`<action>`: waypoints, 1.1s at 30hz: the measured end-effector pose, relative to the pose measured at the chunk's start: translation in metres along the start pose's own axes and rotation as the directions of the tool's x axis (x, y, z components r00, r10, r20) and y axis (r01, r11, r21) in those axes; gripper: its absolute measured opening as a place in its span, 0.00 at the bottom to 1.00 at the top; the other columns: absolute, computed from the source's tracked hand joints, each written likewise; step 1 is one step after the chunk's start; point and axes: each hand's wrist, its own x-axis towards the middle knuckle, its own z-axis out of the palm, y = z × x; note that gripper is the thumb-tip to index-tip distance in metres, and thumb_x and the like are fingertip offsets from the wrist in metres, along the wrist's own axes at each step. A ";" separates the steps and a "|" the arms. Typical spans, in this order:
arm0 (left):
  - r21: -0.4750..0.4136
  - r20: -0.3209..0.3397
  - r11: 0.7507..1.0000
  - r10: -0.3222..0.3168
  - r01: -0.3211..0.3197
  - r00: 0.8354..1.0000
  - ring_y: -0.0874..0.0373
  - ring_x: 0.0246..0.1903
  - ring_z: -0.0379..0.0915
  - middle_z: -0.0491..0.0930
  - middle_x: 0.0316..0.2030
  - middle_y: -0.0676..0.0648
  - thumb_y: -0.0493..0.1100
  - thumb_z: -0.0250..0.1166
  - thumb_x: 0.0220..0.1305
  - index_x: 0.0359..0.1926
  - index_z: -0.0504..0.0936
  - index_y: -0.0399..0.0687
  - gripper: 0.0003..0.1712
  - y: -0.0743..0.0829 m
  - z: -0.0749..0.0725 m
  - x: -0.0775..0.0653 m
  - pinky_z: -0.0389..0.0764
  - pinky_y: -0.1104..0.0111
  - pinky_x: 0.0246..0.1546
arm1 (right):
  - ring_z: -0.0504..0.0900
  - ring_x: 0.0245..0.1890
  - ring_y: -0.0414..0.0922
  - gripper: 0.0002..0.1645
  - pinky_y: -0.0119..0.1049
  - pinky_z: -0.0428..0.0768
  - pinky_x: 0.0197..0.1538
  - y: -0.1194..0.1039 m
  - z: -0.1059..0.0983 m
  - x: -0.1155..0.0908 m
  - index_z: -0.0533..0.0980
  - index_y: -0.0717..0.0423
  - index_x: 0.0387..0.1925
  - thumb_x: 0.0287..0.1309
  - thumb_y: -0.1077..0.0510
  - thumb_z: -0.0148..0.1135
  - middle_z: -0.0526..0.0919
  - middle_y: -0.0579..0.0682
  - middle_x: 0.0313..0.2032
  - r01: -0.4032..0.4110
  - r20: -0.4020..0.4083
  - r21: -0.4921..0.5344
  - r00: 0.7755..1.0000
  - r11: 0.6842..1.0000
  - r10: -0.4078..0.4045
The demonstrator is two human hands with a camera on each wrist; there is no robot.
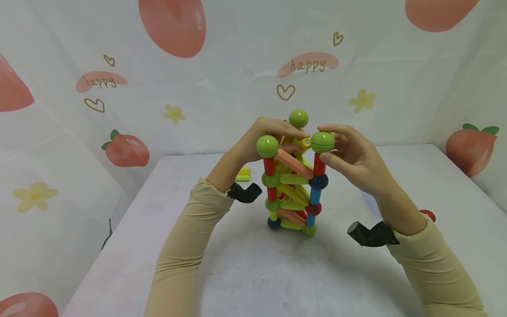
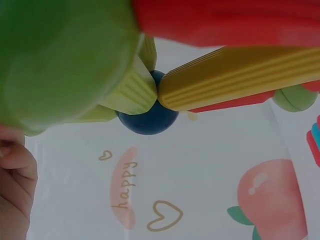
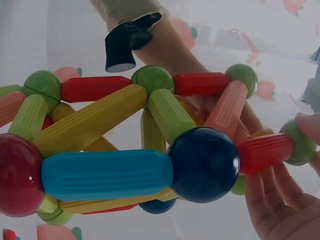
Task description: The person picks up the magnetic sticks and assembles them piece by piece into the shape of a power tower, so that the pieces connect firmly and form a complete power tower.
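Observation:
A tower of magnetic sticks and balls stands upright on the table, with a dark blue ball (image 3: pixel 204 165) and a light blue stick (image 3: pixel 107 174) on its near side in the right wrist view. My left hand (image 1: pixel 261 135) reaches behind the top left green ball (image 1: pixel 267 146) and pinches a yellow stick (image 1: pixel 305 142), whose metal end faces the camera. My right hand (image 1: pixel 358 156) holds the top right green ball (image 1: pixel 322 142) between fingers and thumb, above a red stick (image 1: pixel 319 164). The left fingertips are partly hidden by the tower. A third green ball (image 1: pixel 299 118) tops the back.
Yellow-green sticks (image 1: pixel 243 174) lie on the table (image 1: pixel 253 273) behind the left wrist. A red ball (image 1: pixel 428 215) sits beyond the right wrist. Red and blue sticks (image 2: pixel 315 141) appear at the left wrist view's edge. A printed cloth (image 1: pixel 237 88) hangs behind.

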 end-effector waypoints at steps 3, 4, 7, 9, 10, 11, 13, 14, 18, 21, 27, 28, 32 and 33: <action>0.004 -0.007 1.000 0.016 -0.015 1.000 0.52 0.37 0.79 0.84 0.38 0.35 0.26 0.70 0.44 0.43 0.81 0.27 0.20 -0.001 0.001 0.000 0.75 0.71 0.36 | 0.79 0.43 0.39 0.27 0.26 0.78 0.50 0.000 0.000 0.000 0.59 0.78 0.57 0.57 0.73 0.55 0.76 0.42 0.45 0.007 0.004 0.003 1.000 1.000 -0.007; 0.004 -0.008 1.000 0.022 -0.022 1.000 0.54 0.36 0.78 0.84 0.37 0.35 0.26 0.70 0.44 0.43 0.81 0.27 0.20 -0.001 0.001 0.001 0.74 0.71 0.35 | 0.79 0.43 0.38 0.27 0.26 0.78 0.50 0.001 0.000 -0.001 0.59 0.78 0.57 0.57 0.73 0.55 0.76 0.42 0.46 0.006 0.005 0.007 1.000 1.000 -0.006; -0.003 -0.004 0.999 0.053 -0.053 0.999 0.58 0.32 0.76 0.84 0.36 0.35 0.26 0.70 0.44 0.42 0.81 0.27 0.19 -0.003 0.002 0.002 0.72 0.71 0.30 | 0.79 0.44 0.39 0.27 0.25 0.78 0.50 0.001 0.000 -0.002 0.59 0.78 0.57 0.57 0.73 0.55 0.74 0.42 0.48 0.006 0.011 0.016 1.000 1.000 -0.006; -0.023 0.005 0.998 0.063 -0.063 0.998 0.60 0.32 0.75 0.84 0.36 0.35 0.26 0.70 0.44 0.42 0.81 0.27 0.19 -0.002 0.003 0.002 0.71 0.72 0.29 | 0.79 0.44 0.39 0.28 0.25 0.78 0.50 0.001 0.000 -0.002 0.59 0.78 0.57 0.56 0.73 0.55 0.73 0.43 0.49 0.011 0.014 0.022 1.000 1.000 -0.011; -0.030 0.009 0.998 0.063 -0.062 0.998 0.60 0.31 0.75 0.84 0.35 0.35 0.25 0.70 0.44 0.41 0.81 0.27 0.18 -0.001 0.003 0.003 0.70 0.72 0.28 | 0.78 0.44 0.39 0.28 0.25 0.78 0.50 0.001 0.000 -0.002 0.59 0.78 0.57 0.56 0.73 0.56 0.73 0.43 0.50 0.015 0.015 0.022 1.000 1.000 -0.015; -0.039 0.013 0.998 0.059 -0.059 0.998 0.61 0.31 0.74 0.84 0.35 0.35 0.25 0.70 0.44 0.41 0.82 0.27 0.18 0.000 0.004 0.003 0.69 0.72 0.27 | 0.78 0.44 0.39 0.28 0.26 0.78 0.51 0.001 0.001 -0.002 0.59 0.78 0.57 0.56 0.73 0.56 0.73 0.43 0.50 0.017 0.016 0.021 1.000 1.000 -0.017; -0.063 0.021 0.997 0.038 -0.037 0.999 0.61 0.29 0.73 0.84 0.35 0.34 0.24 0.69 0.45 0.40 0.81 0.26 0.17 0.001 0.005 0.003 0.68 0.73 0.25 | 0.78 0.44 0.39 0.28 0.25 0.78 0.51 0.001 0.001 -0.002 0.60 0.79 0.56 0.56 0.73 0.56 0.73 0.43 0.50 0.017 0.016 0.021 1.000 1.000 -0.018; -0.077 0.024 0.997 0.023 -0.021 0.999 0.61 0.29 0.72 0.83 0.35 0.34 0.24 0.69 0.45 0.40 0.81 0.26 0.16 0.002 0.006 0.003 0.67 0.73 0.25 | 0.78 0.44 0.39 0.27 0.25 0.78 0.50 0.001 0.001 -0.002 0.59 0.79 0.56 0.56 0.73 0.56 0.73 0.43 0.50 0.014 0.014 0.018 1.000 1.000 -0.014; -0.099 0.022 0.995 -0.003 0.005 1.000 0.61 0.24 0.68 0.83 0.34 0.34 0.25 0.68 0.47 0.40 0.81 0.26 0.15 0.001 0.006 0.003 0.65 0.74 0.21 | 0.78 0.44 0.39 0.27 0.25 0.78 0.49 0.000 0.001 -0.002 0.59 0.79 0.56 0.56 0.74 0.55 0.73 0.42 0.50 -0.003 0.009 0.019 1.000 1.000 0.003; -0.073 -0.008 0.997 0.023 -0.024 1.000 0.62 0.20 0.63 0.83 0.33 0.34 0.26 0.69 0.47 0.40 0.82 0.27 0.15 -0.002 0.005 0.001 0.64 0.74 0.20 | 0.78 0.45 0.38 0.27 0.25 0.78 0.49 0.000 0.001 -0.002 0.59 0.78 0.57 0.56 0.75 0.55 0.73 0.43 0.50 -0.009 0.008 0.029 1.000 1.000 0.009; 0.020 -0.218 0.999 0.045 -0.041 0.975 0.64 0.16 0.63 0.82 0.32 0.34 0.24 0.66 0.49 0.39 0.81 0.26 0.12 -0.003 -0.005 -0.011 0.66 0.74 0.19 | 0.79 0.45 0.38 0.29 0.24 0.78 0.49 0.000 0.002 -0.002 0.60 0.78 0.58 0.55 0.74 0.56 0.74 0.43 0.50 -0.004 0.003 0.036 1.000 0.999 0.004; 0.013 -0.257 1.000 0.016 -0.013 0.966 0.64 0.17 0.66 0.82 0.33 0.34 0.24 0.65 0.51 0.39 0.81 0.26 0.12 -0.003 -0.007 -0.016 0.69 0.74 0.20 | 0.79 0.45 0.38 0.29 0.25 0.78 0.48 0.000 0.002 -0.002 0.59 0.78 0.58 0.55 0.74 0.56 0.74 0.43 0.50 -0.006 0.001 0.036 1.000 0.999 0.006; -0.127 -0.334 0.983 -0.168 0.133 0.927 0.64 0.25 0.76 0.84 0.35 0.46 0.38 0.62 0.61 0.44 0.79 0.27 0.15 -0.002 -0.013 -0.040 0.78 0.72 0.28 | 0.78 0.45 0.39 0.28 0.25 0.78 0.48 -0.001 0.003 -0.001 0.61 0.76 0.58 0.55 0.75 0.55 0.74 0.44 0.50 -0.014 0.000 0.037 1.000 0.999 0.014; -0.177 -0.323 0.971 -0.214 0.163 0.922 0.64 0.28 0.77 0.84 0.36 0.51 0.44 0.62 0.62 0.45 0.79 0.30 0.19 -0.002 -0.013 -0.048 0.79 0.72 0.31 | 0.78 0.45 0.39 0.28 0.25 0.78 0.48 0.000 0.003 -0.001 0.63 0.73 0.59 0.55 0.75 0.55 0.74 0.44 0.50 -0.013 -0.001 0.039 1.000 0.999 0.013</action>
